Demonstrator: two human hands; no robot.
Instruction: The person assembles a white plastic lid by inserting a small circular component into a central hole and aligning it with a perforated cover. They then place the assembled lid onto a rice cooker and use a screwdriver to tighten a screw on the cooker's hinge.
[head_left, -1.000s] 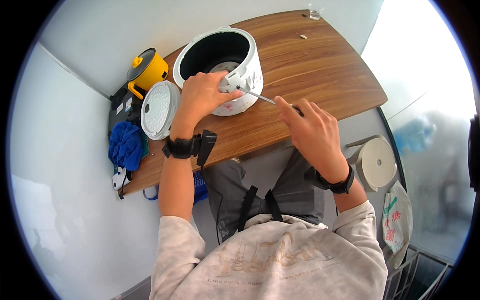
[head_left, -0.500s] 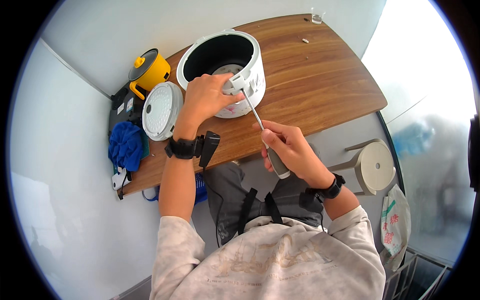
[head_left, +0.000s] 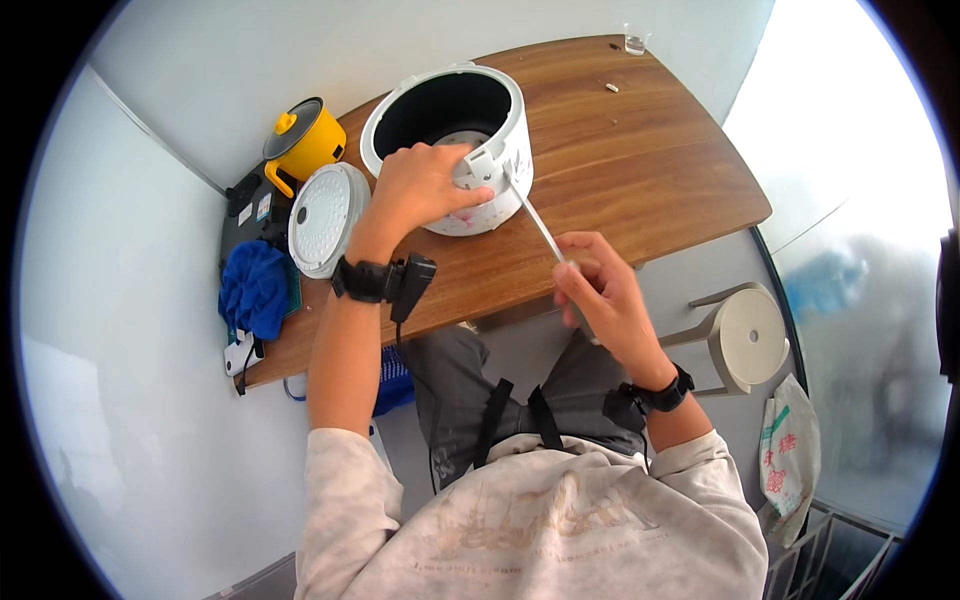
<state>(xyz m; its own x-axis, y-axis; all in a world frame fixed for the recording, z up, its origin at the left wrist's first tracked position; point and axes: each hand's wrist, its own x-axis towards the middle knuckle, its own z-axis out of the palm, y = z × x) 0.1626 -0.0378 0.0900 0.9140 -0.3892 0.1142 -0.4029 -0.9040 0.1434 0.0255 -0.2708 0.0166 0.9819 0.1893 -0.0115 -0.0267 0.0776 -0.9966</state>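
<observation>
A white rice cooker body with a dark inside stands at the table's near side, its lid off. My left hand is closed over its near rim, fingers inside and thumb on the outer wall beside a small white bracket. In my right hand is a screwdriver, gripped by its handle, which the fingers mostly hide. Its shaft slants up and left, with the tip just right of the bracket, by the cooker's outer wall. Whether the tip touches the wall I cannot tell.
A round white perforated lid leans left of the cooker. Behind it are a yellow pot and a blue cloth. A clear cup stands on the wooden table's far edge. A beige stool is at right.
The screwdriver's tip has come away from the hole under the bracket and shifted right. My right hand has moved right with it. My left hand keeps its hold on the rim.
</observation>
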